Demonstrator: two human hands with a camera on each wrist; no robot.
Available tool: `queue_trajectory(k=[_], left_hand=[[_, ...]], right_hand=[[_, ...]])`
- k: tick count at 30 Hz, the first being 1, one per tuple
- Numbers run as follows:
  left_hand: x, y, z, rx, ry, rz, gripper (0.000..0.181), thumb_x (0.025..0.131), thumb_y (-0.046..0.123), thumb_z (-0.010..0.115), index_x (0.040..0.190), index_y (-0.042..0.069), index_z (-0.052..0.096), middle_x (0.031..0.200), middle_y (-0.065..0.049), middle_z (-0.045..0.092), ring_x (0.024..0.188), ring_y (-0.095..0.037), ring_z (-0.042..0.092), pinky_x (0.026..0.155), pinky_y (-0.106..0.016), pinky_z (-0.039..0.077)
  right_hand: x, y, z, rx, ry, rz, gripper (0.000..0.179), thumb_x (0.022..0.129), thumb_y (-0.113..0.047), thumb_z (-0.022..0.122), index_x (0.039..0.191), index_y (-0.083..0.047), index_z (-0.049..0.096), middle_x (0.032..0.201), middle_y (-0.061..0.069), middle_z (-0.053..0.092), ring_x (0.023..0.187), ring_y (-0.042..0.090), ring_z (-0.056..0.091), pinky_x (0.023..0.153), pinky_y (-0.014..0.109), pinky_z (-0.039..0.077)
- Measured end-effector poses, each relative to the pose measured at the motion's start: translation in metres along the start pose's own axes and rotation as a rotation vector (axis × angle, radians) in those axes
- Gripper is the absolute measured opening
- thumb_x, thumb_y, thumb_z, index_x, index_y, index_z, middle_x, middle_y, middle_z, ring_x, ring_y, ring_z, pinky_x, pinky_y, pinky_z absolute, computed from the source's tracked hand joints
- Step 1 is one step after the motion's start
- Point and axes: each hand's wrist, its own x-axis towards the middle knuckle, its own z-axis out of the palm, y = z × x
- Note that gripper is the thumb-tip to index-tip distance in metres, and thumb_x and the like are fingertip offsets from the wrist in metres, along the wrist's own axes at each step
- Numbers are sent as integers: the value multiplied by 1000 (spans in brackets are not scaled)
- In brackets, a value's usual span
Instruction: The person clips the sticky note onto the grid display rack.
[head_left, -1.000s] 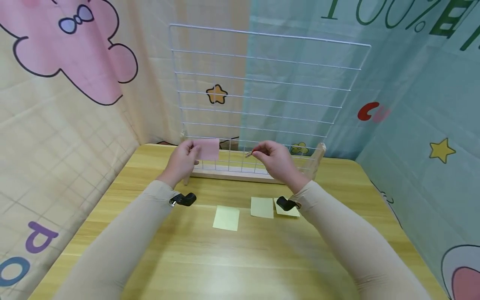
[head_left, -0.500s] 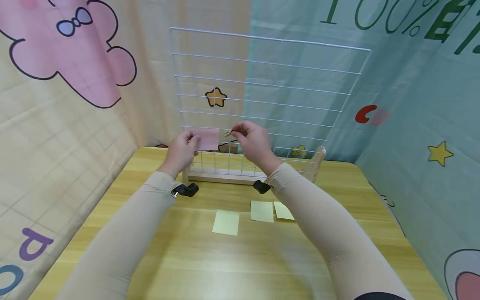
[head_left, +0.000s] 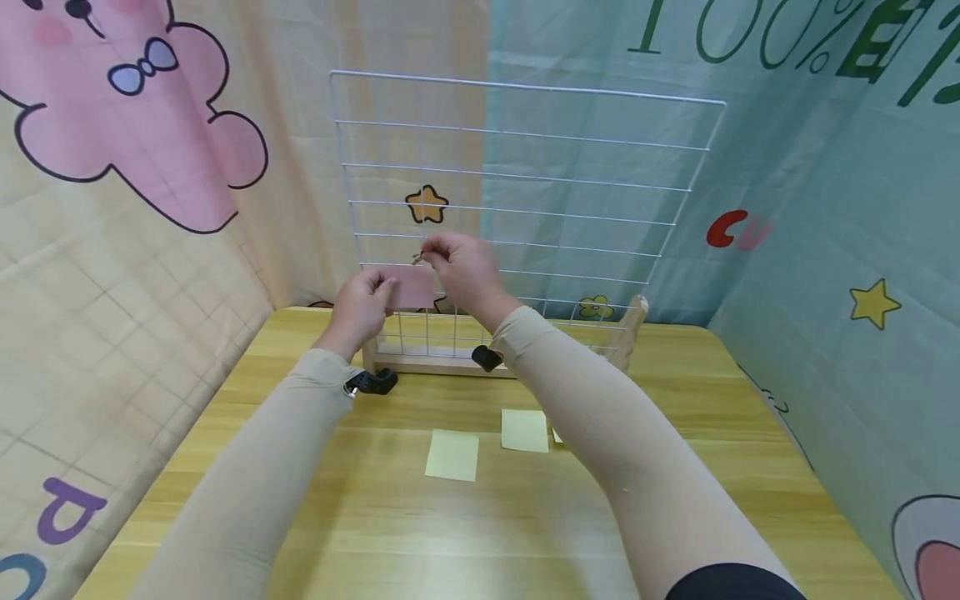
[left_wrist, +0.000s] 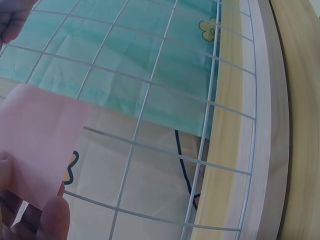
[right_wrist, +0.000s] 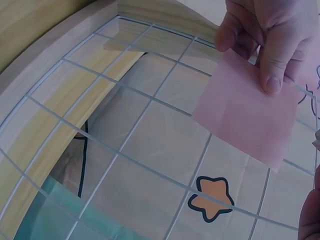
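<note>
My left hand (head_left: 358,310) pinches a pink sticky note (head_left: 412,287) by its left side, in front of the lower left of a white wire grid (head_left: 528,87). In the right wrist view, the thumb lies flat across the pink note (right_wrist: 245,110). My right hand (head_left: 468,271) pinches a small clothespin (head_left: 417,259) between thumb and fingertips, close above the note's upper right corner. Only a sliver of the clothespin (right_wrist: 316,142) shows at the right wrist view's edge. Whether it touches the note or the wire, I cannot tell.
The grid stands upright in a wooden base (head_left: 420,363) at the back of the wooden table (head_left: 450,542). Pale yellow sticky notes (head_left: 452,456) lie in front of it, one mostly hidden by my right sleeve (head_left: 600,417). Printed curtains (head_left: 810,250) hang close behind and at both sides.
My right hand has moved left and up with the clothespin, from the grid's middle to the pink note's top corner. My left hand has raised the note slightly against the grid.
</note>
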Motion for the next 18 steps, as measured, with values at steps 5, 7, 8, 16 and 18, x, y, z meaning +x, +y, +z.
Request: queue_trajectory(k=[5, 7, 8, 16, 18], left_hand=[[-2, 0, 1, -30, -5, -3, 38, 113, 36, 46, 131, 6, 63, 120, -17, 67, 95, -28, 67, 81, -34, 57], [-2, 0, 1, -35, -5, -2, 38, 113, 36, 47, 130, 6, 63, 118, -17, 67, 95, -28, 67, 80, -34, 56], [-3, 0, 1, -37, -4, -1, 37, 113, 36, 47, 129, 7, 63, 118, -17, 67, 96, -28, 67, 81, -34, 56], [-7, 1, -1, -54, 26, 18, 33, 112, 33, 52, 127, 7, 66, 120, -14, 66, 97, -29, 68, 82, -32, 57], [-8, 1, 0, -65, 42, 26, 32, 111, 32, 54, 128, 7, 66, 116, -13, 65, 94, -26, 66, 79, -30, 57]], right_hand=[[-1, 0, 7, 37, 0, 51, 13, 104, -17, 69, 110, -8, 76, 105, 5, 80, 89, 15, 70, 78, 25, 58], [-1, 0, 9, 39, 4, 56, 14, 103, -18, 70, 111, -8, 74, 105, 5, 80, 89, 15, 70, 78, 24, 58], [-1, 1, 10, 37, 6, 54, 14, 103, -18, 70, 111, -7, 74, 105, 5, 80, 90, 15, 71, 78, 25, 58], [1, 0, 12, -22, 18, -4, 13, 103, -19, 70, 109, -8, 72, 105, 5, 80, 91, 17, 72, 78, 27, 58], [1, -1, 12, -30, 24, -10, 12, 103, -19, 70, 109, -8, 72, 105, 5, 80, 91, 17, 73, 78, 27, 58]])
